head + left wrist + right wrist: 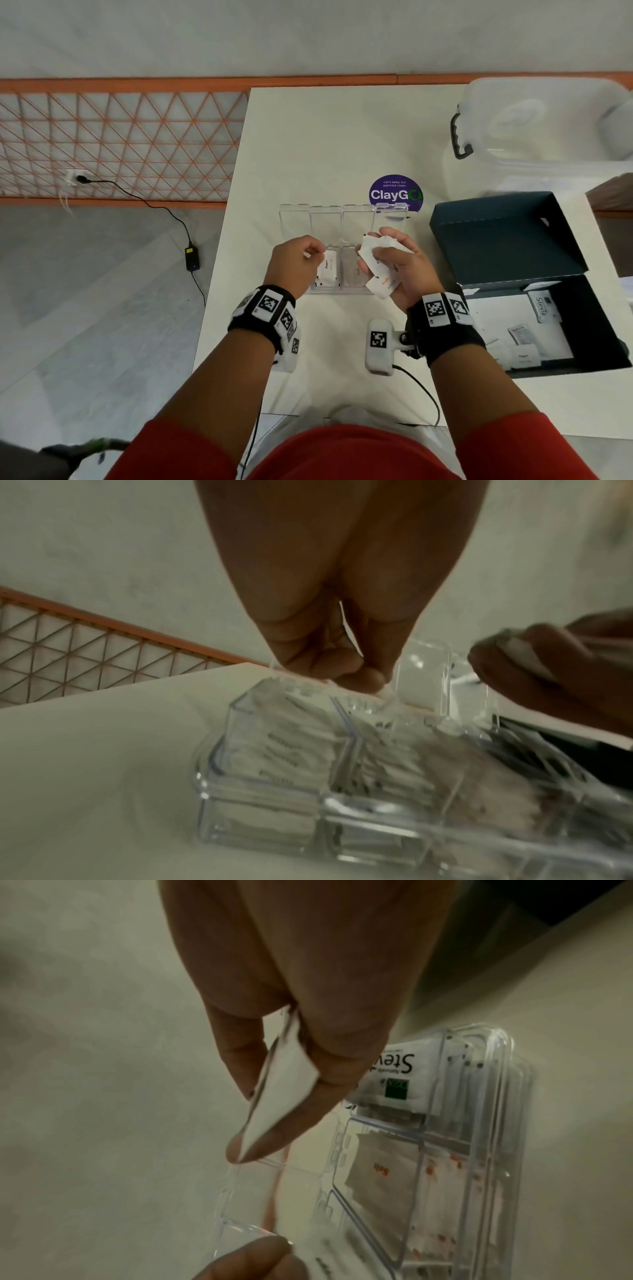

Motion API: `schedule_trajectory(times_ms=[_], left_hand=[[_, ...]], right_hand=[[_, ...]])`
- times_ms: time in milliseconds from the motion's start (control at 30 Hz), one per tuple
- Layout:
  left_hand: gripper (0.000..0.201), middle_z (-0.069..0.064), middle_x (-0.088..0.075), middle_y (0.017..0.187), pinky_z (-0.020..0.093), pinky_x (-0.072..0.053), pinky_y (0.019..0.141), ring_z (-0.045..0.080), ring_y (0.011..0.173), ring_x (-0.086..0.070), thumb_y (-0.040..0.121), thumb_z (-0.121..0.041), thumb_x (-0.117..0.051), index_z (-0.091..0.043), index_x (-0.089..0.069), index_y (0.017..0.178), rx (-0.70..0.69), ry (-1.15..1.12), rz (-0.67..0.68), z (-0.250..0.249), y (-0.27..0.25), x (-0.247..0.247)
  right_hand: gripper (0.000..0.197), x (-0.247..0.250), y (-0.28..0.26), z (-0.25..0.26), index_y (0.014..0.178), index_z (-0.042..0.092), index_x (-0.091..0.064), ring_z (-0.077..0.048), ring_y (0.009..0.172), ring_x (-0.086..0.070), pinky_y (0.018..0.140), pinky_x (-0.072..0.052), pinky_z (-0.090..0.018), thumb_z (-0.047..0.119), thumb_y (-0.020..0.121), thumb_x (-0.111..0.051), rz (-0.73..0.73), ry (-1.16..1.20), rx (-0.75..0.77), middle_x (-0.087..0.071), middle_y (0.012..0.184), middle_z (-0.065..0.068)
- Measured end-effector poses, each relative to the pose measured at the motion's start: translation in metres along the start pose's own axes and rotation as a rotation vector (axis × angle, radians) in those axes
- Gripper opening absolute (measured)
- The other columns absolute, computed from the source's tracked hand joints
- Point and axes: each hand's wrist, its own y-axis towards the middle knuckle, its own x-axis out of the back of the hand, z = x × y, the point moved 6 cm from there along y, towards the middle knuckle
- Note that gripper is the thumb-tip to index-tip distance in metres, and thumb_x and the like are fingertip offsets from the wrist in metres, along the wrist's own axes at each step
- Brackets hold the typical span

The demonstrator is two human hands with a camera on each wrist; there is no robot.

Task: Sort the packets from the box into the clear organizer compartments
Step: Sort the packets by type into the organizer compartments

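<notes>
My right hand (397,270) holds a fanned bunch of white packets (376,263) above the right end of the clear organizer (342,240), their long axes slanting from near-right to far-left. My left hand (298,260) hovers over the organizer's left side, fingers curled, pinching a small white packet corner (308,254). A pepper packet (329,270) lies in a near compartment, lengthwise away from me. The open box (548,308) sits right on the worktop (325,137)
</notes>
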Motion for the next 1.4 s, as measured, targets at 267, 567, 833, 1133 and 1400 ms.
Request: schedule_trajectory(times_ms=[267,567,833,1133,1400], left_hand=[[0.011,0.001,-0.059,0.103,0.031,-0.043,0.085,0.020,0.096,-0.056,0.087,-0.022,-0.067,-0.021,-0.071,0.097,-0.149,0.481,0.111,0.002,0.004,-0.027],[0.011,-0.006,-0.049,0.085,0.031,-0.045,0.077,0.019,0.081,-0.055,0.090,-0.028,-0.060,-0.023,-0.070,0.092,-0.163,0.304,0.042,-0.012,-0.003,-0.013],[0.051,-0.015,-0.051,0.090,0.016,-0.041,0.067,-0.002,0.075,-0.051,0.071,-0.048,-0.078,-0.034,-0.055,0.114,-0.187,0.057,0.037,-0.041,-0.019,-0.017],[0.033,-0.014,-0.058,0.085,0.007,-0.045,0.067,-0.008,0.067,-0.056,0.089,-0.016,-0.064,-0.029,-0.063,0.119,-0.114,-0.014,0.053,-0.034,-0.015,-0.011],[0.028,-0.014,-0.063,0.094,0.009,-0.049,0.065,0.007,0.076,-0.066,0.082,-0.010,-0.073,-0.031,-0.062,0.097,-0.040,-0.197,-0.068,-0.022,-0.011,0.011]], right_hand=[[0.035,0.003,0.003,0.000,0.101,0.009,-0.064,-0.042,0.073,-0.066,0.058,-0.056,-0.039,-0.019,0.082,-0.055,-0.010,-0.010,0.004,-0.071,0.100,-0.014],[0.032,-0.002,-0.001,-0.003,0.100,0.008,-0.063,-0.038,0.077,-0.068,0.058,-0.058,-0.037,-0.018,0.083,-0.055,0.002,-0.080,-0.007,-0.070,0.101,-0.014],[0.032,-0.014,0.000,-0.010,0.095,0.011,-0.065,-0.027,0.079,-0.073,0.060,-0.059,-0.035,-0.018,0.082,-0.057,0.040,-0.099,-0.016,-0.072,0.098,-0.009],[0.027,-0.011,0.001,-0.020,0.090,0.009,-0.066,-0.031,0.081,-0.073,0.066,-0.062,-0.043,-0.016,0.086,-0.054,0.060,-0.085,-0.061,-0.073,0.099,-0.013],[0.027,0.000,0.005,-0.008,0.087,0.009,-0.067,-0.033,0.081,-0.072,0.061,-0.059,-0.038,-0.016,0.085,-0.056,0.012,-0.027,-0.031,-0.073,0.098,-0.013]])
